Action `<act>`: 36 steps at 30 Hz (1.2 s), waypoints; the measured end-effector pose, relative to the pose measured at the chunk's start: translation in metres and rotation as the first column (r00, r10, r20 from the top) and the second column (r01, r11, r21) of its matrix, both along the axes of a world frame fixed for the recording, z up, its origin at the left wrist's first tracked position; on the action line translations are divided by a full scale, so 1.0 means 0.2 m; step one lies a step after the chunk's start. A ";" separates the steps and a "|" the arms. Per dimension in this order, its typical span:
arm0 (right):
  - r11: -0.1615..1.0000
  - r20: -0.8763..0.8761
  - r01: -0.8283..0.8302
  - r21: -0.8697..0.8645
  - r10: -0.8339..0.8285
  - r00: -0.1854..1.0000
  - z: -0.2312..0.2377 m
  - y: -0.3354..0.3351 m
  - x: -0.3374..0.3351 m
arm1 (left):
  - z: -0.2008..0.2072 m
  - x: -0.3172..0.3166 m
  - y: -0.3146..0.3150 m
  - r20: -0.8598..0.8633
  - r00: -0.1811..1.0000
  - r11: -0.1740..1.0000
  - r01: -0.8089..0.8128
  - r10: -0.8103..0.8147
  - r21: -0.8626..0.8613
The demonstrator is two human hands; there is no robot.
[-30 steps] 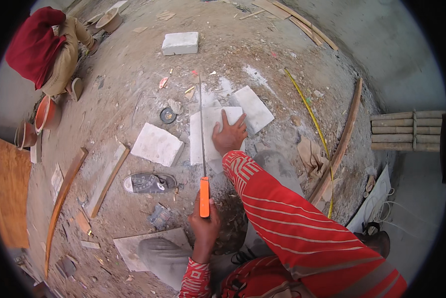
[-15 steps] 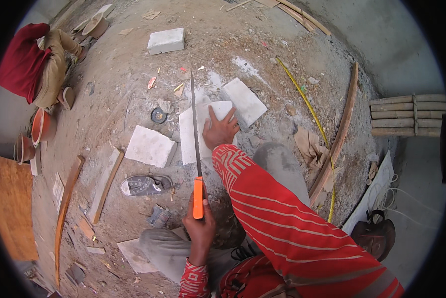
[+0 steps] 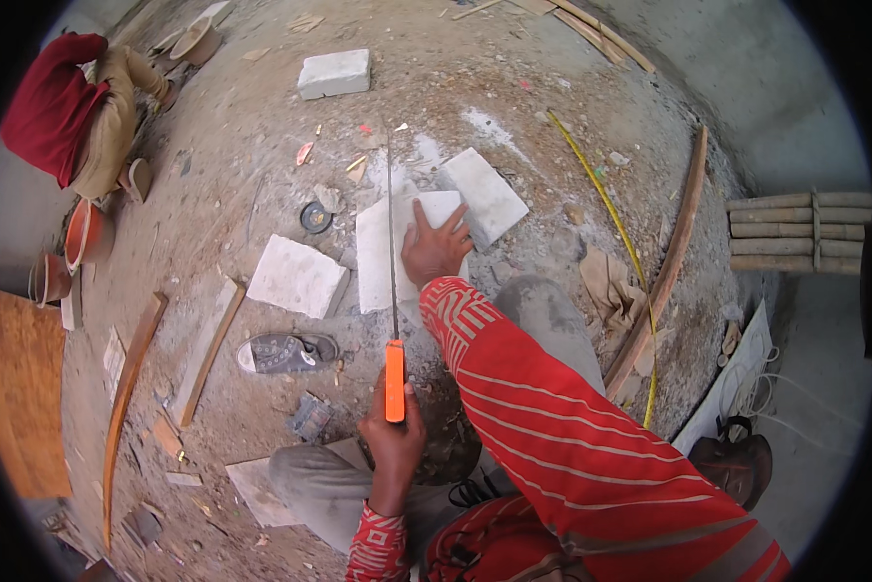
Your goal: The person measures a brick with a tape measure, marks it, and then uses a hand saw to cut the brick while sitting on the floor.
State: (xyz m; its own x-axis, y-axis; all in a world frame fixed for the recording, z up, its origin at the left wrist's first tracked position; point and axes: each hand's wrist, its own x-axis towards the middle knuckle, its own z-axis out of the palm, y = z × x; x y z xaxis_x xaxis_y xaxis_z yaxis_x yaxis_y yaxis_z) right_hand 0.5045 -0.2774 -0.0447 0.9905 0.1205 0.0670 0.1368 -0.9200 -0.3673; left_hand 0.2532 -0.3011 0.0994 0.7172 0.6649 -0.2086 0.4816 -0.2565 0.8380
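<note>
My left hand (image 3: pixel 395 432) is closed around the orange handle of a handsaw (image 3: pixel 394 383). Its long thin blade points away from me and crosses the top of a white block (image 3: pixel 373 257) on the ground. On that block, right of the blade, my right hand (image 3: pixel 434 244) lies flat with fingers spread. A second pale block (image 3: pixel 484 197) rests against its far right side. Nearer and to the left lies another white block (image 3: pixel 298 276). How deep the blade sits in the block cannot be made out.
A grey shoe (image 3: pixel 285 354) and a round black lid (image 3: pixel 314 217) lie left of the block. Wooden strips (image 3: pixel 133 388) are further left. To the right run a yellow measuring tape (image 3: pixel 606 204) and a curved plank (image 3: pixel 674 262). A person in red (image 3: pixel 57 112) bends near orange buckets (image 3: pixel 88 236).
The view has shifted slightly. The saw blade has swung a little to the right at its far end and looks thinner. My right hand stays on the block.
</note>
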 end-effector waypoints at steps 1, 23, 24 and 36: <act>1.000 -0.001 -0.002 0.000 0.002 1.000 0.00 0.00 0.00 | 0.00 0.01 -0.01 0.042 0.999 1.000 -0.009 0.008 0.026; 1.000 0.020 -0.009 0.021 0.008 1.000 -0.01 -0.02 0.01 | 0.09 0.08 0.01 0.095 0.995 1.000 -0.019 0.017 0.022; 1.000 0.029 -0.004 0.024 0.004 1.000 -0.01 -0.01 0.02 | 0.07 0.08 0.01 0.096 0.995 0.999 -0.020 0.018 0.024; 1.000 0.005 -0.003 0.015 0.003 1.000 -0.03 -0.01 0.00 | 0.06 0.07 0.03 0.106 0.994 0.999 -0.010 0.005 0.049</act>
State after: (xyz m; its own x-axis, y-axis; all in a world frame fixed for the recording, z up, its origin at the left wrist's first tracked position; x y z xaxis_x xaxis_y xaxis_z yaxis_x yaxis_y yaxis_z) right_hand 0.5054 -0.2790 -0.0498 0.9898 0.1223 0.0732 0.1410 -0.9141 -0.3803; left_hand 0.2678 -0.2947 0.1119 0.7283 0.6781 -0.0985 0.3927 -0.2953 0.8710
